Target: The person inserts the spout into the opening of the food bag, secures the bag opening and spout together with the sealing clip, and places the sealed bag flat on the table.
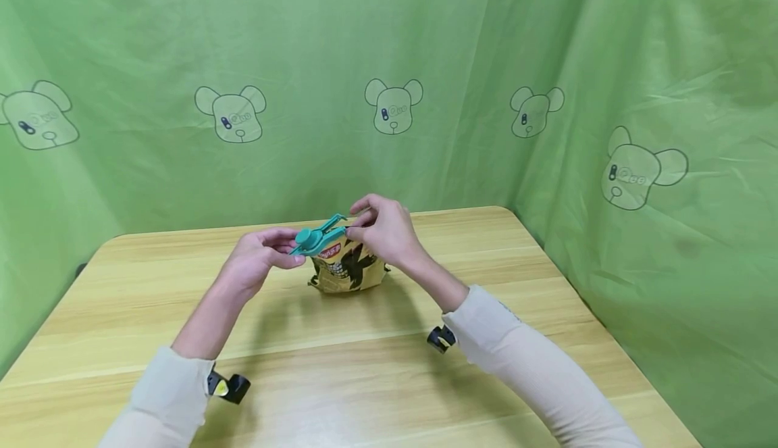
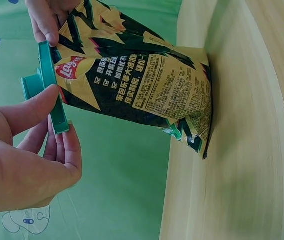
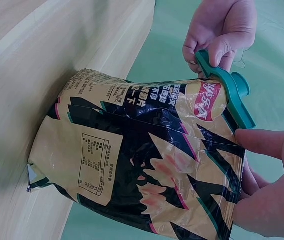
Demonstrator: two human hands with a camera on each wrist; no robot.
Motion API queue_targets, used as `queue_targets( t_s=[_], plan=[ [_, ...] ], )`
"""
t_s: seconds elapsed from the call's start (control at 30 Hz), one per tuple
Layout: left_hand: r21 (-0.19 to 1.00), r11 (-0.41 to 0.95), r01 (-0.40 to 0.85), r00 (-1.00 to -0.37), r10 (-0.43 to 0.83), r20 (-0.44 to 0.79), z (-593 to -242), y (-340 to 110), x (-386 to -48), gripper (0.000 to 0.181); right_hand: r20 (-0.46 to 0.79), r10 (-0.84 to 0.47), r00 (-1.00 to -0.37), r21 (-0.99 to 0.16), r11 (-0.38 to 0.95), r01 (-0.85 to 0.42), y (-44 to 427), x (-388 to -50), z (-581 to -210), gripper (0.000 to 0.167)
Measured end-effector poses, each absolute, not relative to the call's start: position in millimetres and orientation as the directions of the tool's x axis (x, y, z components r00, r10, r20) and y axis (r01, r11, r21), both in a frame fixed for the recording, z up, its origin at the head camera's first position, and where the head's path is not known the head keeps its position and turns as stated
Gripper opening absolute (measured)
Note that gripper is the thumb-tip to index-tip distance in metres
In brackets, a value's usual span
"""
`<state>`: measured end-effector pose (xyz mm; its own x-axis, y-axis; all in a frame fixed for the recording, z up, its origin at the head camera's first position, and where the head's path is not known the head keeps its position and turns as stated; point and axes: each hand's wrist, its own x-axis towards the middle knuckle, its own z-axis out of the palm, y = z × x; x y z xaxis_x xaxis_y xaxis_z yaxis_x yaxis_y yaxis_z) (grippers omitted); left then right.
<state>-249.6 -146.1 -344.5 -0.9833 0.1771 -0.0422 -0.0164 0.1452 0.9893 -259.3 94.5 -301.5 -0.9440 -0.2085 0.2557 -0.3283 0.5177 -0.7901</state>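
Observation:
A Lay's chip bag (image 1: 346, 271), tan and black, stands upright on the table at the middle. A teal bag clip (image 1: 315, 240) with a round cap lies along the bag's top edge; in the head view its two arms are apart at the right end. My left hand (image 1: 252, 259) pinches the clip's left end between thumb and fingers. In the left wrist view the thumb presses the clip (image 2: 47, 82) near the cap. My right hand (image 1: 389, 232) pinches the bag's top edge beside the clip's other end, as the right wrist view shows on the bag (image 3: 146, 155).
The wooden table (image 1: 328, 374) carries the bag, with its far edge just behind. Green curtains (image 1: 316, 49) printed with bear heads hang at the back and sides. Black camera mounts (image 1: 234, 388) sit at both wrists.

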Motion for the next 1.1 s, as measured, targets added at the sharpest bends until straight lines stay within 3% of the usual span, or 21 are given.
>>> queue_targets(
  t_s=[0.33, 0.73, 1.1],
  plan=[
    [0.982, 0.189, -0.017, -0.991, 0.127, -0.041, -345, -144, -251, 0.052, 0.289, -0.235, -0.928, -0.749, 0.548, -0.372, 93, -259, -303, 0.025],
    [0.979, 0.202, -0.020, -0.994, 0.099, -0.040, -345, -145, -251, 0.050, 0.274, -0.292, -0.916, -0.732, 0.555, -0.396, 89, -253, -300, 0.038],
    [0.981, 0.190, -0.031, -0.993, 0.105, -0.052, -346, -144, -254, 0.047, 0.314, -0.294, -0.903, -0.698, 0.574, -0.429, 83, -249, -300, 0.028]
  ],
)
